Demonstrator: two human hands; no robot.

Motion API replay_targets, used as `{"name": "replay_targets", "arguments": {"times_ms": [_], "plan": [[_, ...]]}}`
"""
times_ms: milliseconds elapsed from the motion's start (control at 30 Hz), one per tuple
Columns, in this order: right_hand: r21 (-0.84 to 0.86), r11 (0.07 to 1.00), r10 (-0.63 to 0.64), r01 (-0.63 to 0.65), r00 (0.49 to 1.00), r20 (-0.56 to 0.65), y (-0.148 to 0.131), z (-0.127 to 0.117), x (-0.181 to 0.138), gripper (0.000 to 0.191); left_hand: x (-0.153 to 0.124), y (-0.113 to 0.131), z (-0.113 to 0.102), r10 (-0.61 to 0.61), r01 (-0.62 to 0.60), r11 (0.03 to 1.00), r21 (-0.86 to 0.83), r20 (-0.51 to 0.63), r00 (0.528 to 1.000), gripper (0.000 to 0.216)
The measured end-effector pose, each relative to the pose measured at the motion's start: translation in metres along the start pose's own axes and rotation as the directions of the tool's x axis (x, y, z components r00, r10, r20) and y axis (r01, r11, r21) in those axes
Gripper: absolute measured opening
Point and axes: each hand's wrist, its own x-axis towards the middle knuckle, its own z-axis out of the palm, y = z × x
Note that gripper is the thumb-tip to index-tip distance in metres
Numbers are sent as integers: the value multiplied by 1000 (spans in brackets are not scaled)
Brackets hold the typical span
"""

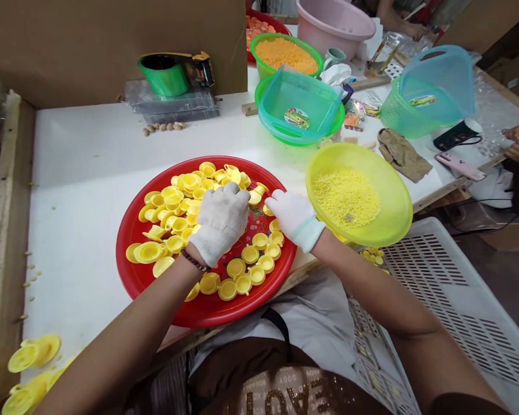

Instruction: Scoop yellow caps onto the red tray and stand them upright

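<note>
White table, yellow cups in a red tray, left hand and right hand curled among them, can't tell what's gripped, probably mid-sorting, so next wants a light pinch.

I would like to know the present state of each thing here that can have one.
Red tray: holding many yellow pieces
Yellow bowl: partly filled with yellow pellets
Far green bowl: heaped with orange pellets
Tape dispenser: loaded with green tape
Brown cloth: crumpled
Pink phone: lying flat
Left hand: gloved, grip hidden
Right hand: gloved, curled, grip unclear
</note>
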Motion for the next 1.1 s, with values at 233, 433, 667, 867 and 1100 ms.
{"name": "replay_targets", "arguments": {"times_ms": [233,433,667,867,1100], "plan": [[43,998,42,-43,999,6,5,-2,15,27,35,-2,11,151,-153,988,16,87,985,19],[199,947,266,-251,962,-52,4,5,52,26,33,-6,16,134,-135,990,29,35,990,23],[304,903,305,-304,951,45,11,9,48,26,34,-18,14,-39,39,998,-47,14,999,30],[270,937,233,-222,972,-10,9,1,36,33,51,-16,7,-102,108,987,-115,61,993,33],[181,966,176,-186,982,71,14,3,33,27,77,1,12,-77,91,991,-95,135,988,27]]}}
